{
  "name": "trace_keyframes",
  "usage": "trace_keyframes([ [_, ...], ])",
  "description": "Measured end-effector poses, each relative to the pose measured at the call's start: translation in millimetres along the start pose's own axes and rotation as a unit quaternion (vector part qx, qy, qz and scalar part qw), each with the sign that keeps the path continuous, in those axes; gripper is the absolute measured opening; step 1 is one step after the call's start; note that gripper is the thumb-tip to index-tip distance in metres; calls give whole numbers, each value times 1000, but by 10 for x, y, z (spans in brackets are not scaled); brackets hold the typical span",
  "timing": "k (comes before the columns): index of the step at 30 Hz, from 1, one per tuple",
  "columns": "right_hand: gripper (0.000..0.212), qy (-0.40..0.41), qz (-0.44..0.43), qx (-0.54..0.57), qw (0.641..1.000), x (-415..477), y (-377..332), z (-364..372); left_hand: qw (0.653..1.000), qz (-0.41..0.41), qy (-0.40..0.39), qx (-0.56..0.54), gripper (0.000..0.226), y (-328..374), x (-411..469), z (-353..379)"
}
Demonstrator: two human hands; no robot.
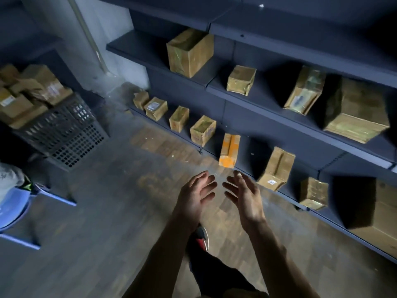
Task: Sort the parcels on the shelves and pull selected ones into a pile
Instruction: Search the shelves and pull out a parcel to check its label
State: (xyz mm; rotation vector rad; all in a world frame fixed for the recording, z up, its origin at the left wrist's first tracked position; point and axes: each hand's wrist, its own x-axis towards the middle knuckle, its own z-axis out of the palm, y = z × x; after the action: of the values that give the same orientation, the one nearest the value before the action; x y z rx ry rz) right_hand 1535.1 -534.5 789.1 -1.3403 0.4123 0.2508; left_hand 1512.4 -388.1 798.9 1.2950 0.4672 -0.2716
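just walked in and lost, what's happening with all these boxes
A person stands facing dark shelves lined with taped cardboard parcels. The left hand and right hand are both open and empty, reaching toward the orange parcel on the lowest shelf; neither grips it yet. Off to the left, a black crate holds a pile of parcels.

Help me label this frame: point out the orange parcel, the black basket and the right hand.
orange parcel (229, 150): head view, middle of its taped face.
black basket (71, 136): head view, its perforated side wall.
right hand (245, 196): head view, middle of the hand.
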Motion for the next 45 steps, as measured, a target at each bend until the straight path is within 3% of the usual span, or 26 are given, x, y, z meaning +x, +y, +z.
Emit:
trace_keyframes([
  [4,18,-27,22,20,999,915,-293,758,999,15,3,31,43,523,676,-286],
  [10,26,-70,45,-7,997,1789,-600,1753,996,0,59,-65,32,1187,1522,-783],
  [13,19,-65,53,-31,996,2179,-619,2069,996,-9,62,-71,22,1377,1973,-999],
  [25,27,58,39,-22,997,3765,-855,3561,997,-64,-35,-33,31,2473,4088,-2113],
  [33,30,118,33,-7,992,4200,-1135,4357,986,-147,-7,-83,22,3372,5104,-2388],
  [36,12,145,26,-2,989,4395,-1249,4423,984,-164,-27,-62,19,3412,5321,-2327],
  [39,14,165,18,23,986,4610,-1397,4379,985,-168,-39,-20,23,3480,5554,-2202],
  [42,21,183,3,55,982,4875,-1558,4305,985,-89,-37,142,36,3679,5838,-2032],
  [45,21,192,-10,46,980,5174,-1653,4271,972,-22,-28,233,61,3935,6173,-1933],
])
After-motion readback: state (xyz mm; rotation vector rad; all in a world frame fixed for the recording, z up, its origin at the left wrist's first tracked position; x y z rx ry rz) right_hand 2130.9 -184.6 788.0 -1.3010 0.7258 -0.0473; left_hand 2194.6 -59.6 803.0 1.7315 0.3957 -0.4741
